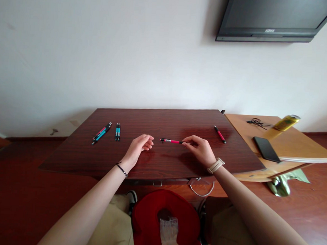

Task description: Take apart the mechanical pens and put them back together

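Observation:
My right hand pinches one end of a pink pen with black ends, held nearly level over the dark wooden table. The pen's other end points left, toward my left hand. That hand hovers a short gap away, its fingers loosely bent and nothing visible in them. Farther left lie two blue pens side by side. Beyond them is a slanted bunch of pink and blue pens. A second pink pen rests at the table's right side.
At the right, a lighter wooden table holds a black phone, a thin black cable and a yellow can. A television hangs on the wall above. Between my legs is a red seat with a clear plastic packet.

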Demonstrator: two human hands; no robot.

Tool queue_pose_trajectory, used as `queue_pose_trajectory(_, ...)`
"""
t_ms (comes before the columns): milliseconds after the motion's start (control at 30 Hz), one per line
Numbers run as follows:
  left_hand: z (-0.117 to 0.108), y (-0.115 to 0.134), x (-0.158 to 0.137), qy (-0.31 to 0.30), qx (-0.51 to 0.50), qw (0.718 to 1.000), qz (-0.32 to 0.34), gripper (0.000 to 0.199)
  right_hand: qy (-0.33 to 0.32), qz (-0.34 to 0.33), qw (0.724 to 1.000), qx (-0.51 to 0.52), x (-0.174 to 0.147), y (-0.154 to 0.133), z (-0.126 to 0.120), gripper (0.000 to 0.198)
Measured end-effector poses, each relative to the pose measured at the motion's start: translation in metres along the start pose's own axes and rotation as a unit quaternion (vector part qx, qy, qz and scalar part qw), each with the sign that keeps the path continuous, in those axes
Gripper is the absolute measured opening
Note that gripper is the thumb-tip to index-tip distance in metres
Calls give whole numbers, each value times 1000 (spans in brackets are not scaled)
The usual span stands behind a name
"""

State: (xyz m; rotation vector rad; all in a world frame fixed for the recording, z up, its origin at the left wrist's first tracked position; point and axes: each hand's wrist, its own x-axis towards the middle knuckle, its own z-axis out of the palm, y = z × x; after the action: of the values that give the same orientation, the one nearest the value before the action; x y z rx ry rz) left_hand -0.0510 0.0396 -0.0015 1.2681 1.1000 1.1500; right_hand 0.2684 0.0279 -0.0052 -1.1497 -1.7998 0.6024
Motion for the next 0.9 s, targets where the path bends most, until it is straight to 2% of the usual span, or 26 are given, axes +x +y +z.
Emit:
queue_pose_trajectory(133,18,-2,3,-17,-31,999,-8,54,-23,-14,1000,6,2,-10,12,23)
queue_pose_trajectory(233,38,-4,5,-45,-13,999,-8,51,-48,-32,998,11,6,-17,27,22)
queue_pose_trajectory(367,52,-5,7,-17,-17,1000,7,43,-27,-38,999,18,12,-19,39,18)
queue_pose_trajectory(700,33,1,-1,-62,43,997,10,33,-29,-51,998,14,9,-11,26,16)
queue_pose_trajectory(900,12,5,-9,-47,70,996,-2,32,-27,-47,998,5,9,-8,23,17)
